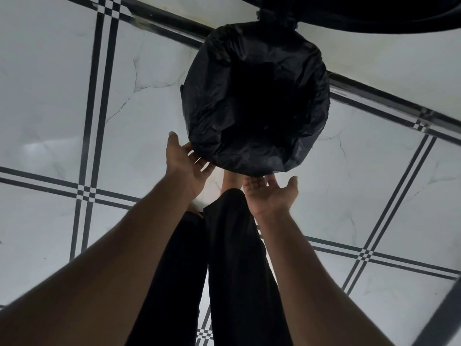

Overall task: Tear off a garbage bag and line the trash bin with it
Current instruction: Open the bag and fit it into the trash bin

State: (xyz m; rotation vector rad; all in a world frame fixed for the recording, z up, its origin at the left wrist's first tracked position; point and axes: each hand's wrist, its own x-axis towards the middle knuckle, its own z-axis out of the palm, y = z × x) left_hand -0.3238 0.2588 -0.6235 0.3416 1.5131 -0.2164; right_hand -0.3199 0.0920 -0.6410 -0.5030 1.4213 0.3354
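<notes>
A round trash bin stands on the tiled floor, seen from above. A black garbage bag [254, 101] lines it and is folded over the whole rim, so the bin's own wall is hidden. My left hand [185, 163] is at the near-left side of the rim, palm turned inward, fingers straight and reaching under the bag's edge. Just below the near rim, my right hand [272, 193] lies palm up with fingers spread and relaxed, their tips touching or almost touching the bag. Neither hand grips anything.
White marble-look floor tiles [62, 108] with black stripe borders surround the bin. My legs in black trousers [224, 270] and a bare foot [230, 179] are directly below the bin. A dark curved object [374, 13] overhangs the top right. A dark bar [439, 313] crosses the bottom-right corner.
</notes>
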